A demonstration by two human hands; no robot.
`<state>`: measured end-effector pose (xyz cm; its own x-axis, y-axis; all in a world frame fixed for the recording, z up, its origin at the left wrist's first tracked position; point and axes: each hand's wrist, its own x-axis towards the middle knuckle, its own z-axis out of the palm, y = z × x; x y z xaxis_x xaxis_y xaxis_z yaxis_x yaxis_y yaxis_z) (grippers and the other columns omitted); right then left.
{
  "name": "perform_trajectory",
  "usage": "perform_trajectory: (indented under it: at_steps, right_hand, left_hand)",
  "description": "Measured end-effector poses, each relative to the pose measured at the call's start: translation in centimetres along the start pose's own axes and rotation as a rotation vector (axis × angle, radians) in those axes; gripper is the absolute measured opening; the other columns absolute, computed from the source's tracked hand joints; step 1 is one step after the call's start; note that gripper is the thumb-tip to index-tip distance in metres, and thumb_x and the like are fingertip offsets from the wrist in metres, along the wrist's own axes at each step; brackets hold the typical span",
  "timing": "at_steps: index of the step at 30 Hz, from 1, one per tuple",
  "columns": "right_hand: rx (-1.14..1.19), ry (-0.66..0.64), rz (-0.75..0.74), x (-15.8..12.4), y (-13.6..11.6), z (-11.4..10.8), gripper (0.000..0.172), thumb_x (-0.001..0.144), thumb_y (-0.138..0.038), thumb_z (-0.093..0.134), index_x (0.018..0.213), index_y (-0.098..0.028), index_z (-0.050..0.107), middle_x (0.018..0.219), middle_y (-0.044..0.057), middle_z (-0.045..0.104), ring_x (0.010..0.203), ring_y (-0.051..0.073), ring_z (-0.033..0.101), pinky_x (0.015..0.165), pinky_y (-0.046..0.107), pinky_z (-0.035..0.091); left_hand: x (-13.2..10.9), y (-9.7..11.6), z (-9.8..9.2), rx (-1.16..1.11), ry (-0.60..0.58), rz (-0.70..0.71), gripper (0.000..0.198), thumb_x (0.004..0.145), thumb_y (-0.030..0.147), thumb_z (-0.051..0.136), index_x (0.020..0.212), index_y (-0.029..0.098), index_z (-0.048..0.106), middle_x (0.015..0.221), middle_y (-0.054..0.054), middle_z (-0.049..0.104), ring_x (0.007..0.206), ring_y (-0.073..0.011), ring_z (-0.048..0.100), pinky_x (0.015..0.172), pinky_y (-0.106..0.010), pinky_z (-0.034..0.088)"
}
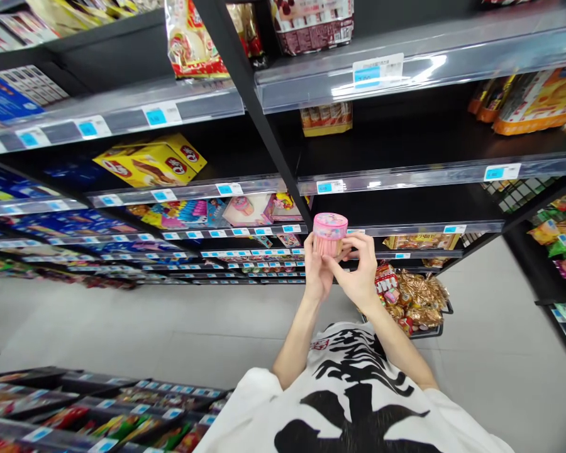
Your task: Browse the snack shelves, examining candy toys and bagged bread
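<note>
A small round container with a pink printed lid [331, 226] and a clear pinkish body is held up in front of the shelves. My left hand [317, 274] is wrapped round its left side and lower part. On the other side my right hand [361, 267] has its fingers curled in a pinch at the container's lower right; its fingertips partly hide there. Behind the container, a pink-and-white box [249, 209] with a similar picture lies on a shelf to the left.
A shopping basket [427, 333] full of gold-wrapped packets stands on the floor to my right. Black shelves with price tags [330, 187] run across ahead. A yellow box [153, 162] lies on the left shelf. Low racks [99, 409] are behind at the left.
</note>
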<state>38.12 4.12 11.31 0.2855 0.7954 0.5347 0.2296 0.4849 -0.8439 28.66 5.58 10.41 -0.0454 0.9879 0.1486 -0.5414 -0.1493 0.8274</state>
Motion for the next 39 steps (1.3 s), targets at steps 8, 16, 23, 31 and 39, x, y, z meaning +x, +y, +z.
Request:
perform_trajectory:
  at_steps: [8, 16, 23, 31, 39]
  right_hand:
    - [-0.102, -0.043, 0.045, 0.0, 0.6, 0.5, 0.045, 0.076, -0.032, 0.085, 0.112, -0.024, 0.060, 0.106, 0.003, 0.063, 0.085, 0.018, 0.062, 0.072, 0.032, 0.055]
    - [-0.070, -0.341, 0.211, 0.3, 1.6, 1.0, 0.069, 0.066, -0.043, 0.091, 0.124, -0.025, 0.057, 0.121, 0.007, 0.063, 0.097, 0.022, 0.066, 0.079, 0.037, 0.059]
    - [-0.091, -0.479, 0.202, -0.3, 2.5, 2.0, 0.069, 0.076, -0.043, 0.085, 0.135, -0.024, 0.055, 0.128, 0.010, 0.064, 0.114, 0.028, 0.066, 0.099, 0.045, 0.056]
    - [0.022, -0.488, 0.292, 0.7, 5.7, 2.2, 0.053, 0.088, -0.047, 0.073, 0.133, -0.022, 0.058, 0.132, 0.013, 0.067, 0.103, 0.025, 0.071, 0.080, 0.039, 0.060]
    - [0.069, -0.909, 0.377, -3.2, 8.5, 8.1, 0.075, 0.074, -0.036, 0.084, 0.140, -0.024, 0.051, 0.129, 0.011, 0.071, 0.096, 0.023, 0.071, 0.079, 0.038, 0.057]
  left_hand:
    - [0.2, 0.2, -0.1, -0.291, 0.135, -0.337, 0.054, 0.096, 0.064, 0.059, 0.114, 0.014, 0.071, 0.107, -0.014, 0.074, 0.103, -0.0282, 0.072, 0.094, -0.041, 0.058]
    - [0.2, 0.5, -1.8, -0.622, 0.116, -0.514, 0.059, 0.104, 0.062, 0.039, 0.100, 0.012, 0.069, 0.070, -0.004, 0.055, 0.055, -0.0129, 0.049, 0.055, -0.025, 0.050]
    - [-0.1, 0.0, -2.8, -0.660, 0.138, -0.495, 0.055, 0.105, 0.055, 0.039, 0.101, 0.010, 0.070, 0.065, -0.001, 0.049, 0.054, -0.0132, 0.046, 0.051, -0.024, 0.047]
    - [0.0, -2.3, -6.6, -0.373, 0.236, -0.271, 0.061, 0.081, 0.064, 0.079, 0.116, 0.015, 0.070, 0.115, -0.013, 0.073, 0.102, -0.0252, 0.069, 0.099, -0.038, 0.054]
    - [-3.9, -3.2, -15.8, 0.288, 0.612, -0.049, 0.083, 0.050, 0.036, 0.101, 0.122, 0.017, 0.066, 0.123, -0.015, 0.074, 0.113, -0.0309, 0.070, 0.099, -0.039, 0.055]
